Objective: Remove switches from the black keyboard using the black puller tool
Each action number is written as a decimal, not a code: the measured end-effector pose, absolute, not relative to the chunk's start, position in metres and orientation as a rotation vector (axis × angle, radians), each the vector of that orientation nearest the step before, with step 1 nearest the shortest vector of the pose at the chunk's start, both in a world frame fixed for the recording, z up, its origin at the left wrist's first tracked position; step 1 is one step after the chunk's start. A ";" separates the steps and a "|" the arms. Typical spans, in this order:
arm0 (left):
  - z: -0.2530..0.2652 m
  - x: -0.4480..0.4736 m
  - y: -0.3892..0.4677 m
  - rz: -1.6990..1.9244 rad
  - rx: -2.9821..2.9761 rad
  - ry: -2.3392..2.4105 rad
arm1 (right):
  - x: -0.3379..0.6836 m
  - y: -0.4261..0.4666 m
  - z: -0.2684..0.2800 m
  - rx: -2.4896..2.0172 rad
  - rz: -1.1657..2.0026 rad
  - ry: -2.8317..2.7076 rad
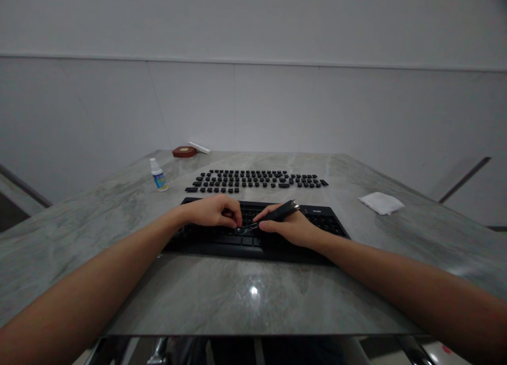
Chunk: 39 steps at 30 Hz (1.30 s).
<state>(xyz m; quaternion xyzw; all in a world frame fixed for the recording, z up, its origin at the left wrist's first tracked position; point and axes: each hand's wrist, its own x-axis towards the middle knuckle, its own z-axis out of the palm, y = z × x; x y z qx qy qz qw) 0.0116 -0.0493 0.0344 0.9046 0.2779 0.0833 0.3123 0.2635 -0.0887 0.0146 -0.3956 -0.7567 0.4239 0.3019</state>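
Observation:
A black keyboard (222,247) lies near the table's front edge, with many of its key positions bare. My right hand (299,228) is closed round the black handle of a keycap puller (282,211), whose thin wire prongs point left and down at the keyboard's lower middle. Beside the prongs, my left hand (217,211) has its fingers curled and pinched together over the keys; whatever lies between the fingertips is too small to make out. Behind the keyboard, several rows of loose black keycaps (284,185) are laid out on the table in keyboard order.
A white spray bottle (159,177) with a blue label stands at the left. At the back lie a red-brown case (184,152) and a flat white object (199,148). A folded white cloth or tissue (381,202) rests on the marbled table (415,259) to the right.

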 end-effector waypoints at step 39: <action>0.035 0.017 -0.052 0.287 2.400 0.784 | 0.270 -0.097 0.023 -0.620 1.102 -2.329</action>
